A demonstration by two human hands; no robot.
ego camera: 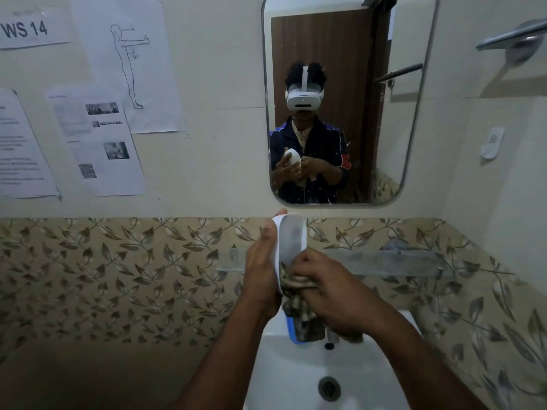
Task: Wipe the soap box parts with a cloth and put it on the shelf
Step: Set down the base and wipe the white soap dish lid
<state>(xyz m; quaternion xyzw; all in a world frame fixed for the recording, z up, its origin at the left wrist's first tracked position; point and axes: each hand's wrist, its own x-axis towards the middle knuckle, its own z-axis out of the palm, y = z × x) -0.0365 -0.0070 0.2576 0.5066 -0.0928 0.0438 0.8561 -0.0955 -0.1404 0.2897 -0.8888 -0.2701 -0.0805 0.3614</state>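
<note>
Left hand: the left hand gripped a white soap box part, fingers wrapped behind it and thumb along its near edge, holding it upright with the hollow side facing the person.
Right hand: the right hand was curled round a bunched patterned cloth and pressed it into the lower end of the part's hollow.
Where the part was: held in the air above the white sink, in front of the glass shelf on the leaf-patterned tile wall, not touching either.
Other part: a blue-edged piece showed just below the hanging cloth, near the tap; most likely another piece of the soap box, though too much of it was covered to be sure.
Progress: wiping appeared to be underway on one part; the upper hollow looked plain, though whether it was already dry could not be told.
Left to do: finishing this part, wiping any other part, and setting the soap box on the shelf, which carried none of its parts yet.
</note>
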